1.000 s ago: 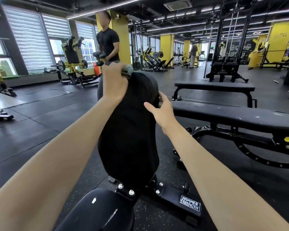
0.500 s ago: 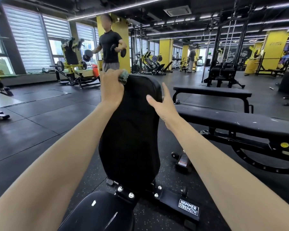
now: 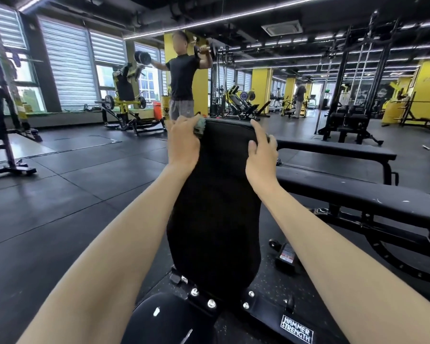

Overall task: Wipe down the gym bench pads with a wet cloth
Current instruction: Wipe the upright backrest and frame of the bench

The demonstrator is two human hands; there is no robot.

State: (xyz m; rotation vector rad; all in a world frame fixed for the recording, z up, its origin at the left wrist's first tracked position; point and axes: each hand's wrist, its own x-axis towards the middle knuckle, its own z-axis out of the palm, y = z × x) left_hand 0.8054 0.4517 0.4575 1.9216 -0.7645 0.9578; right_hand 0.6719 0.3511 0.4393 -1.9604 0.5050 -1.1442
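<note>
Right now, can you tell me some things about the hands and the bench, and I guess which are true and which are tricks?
1. The left hand holds a cloth at the top of the back pad. True.
2. The right hand holds a spray bottle. False: it grips only the back pad's right edge.
3. The back pad lies flat like a bed. False: it stands raised, nearly upright.
4. A person behind the bench lifts dumbbells. True.
</note>
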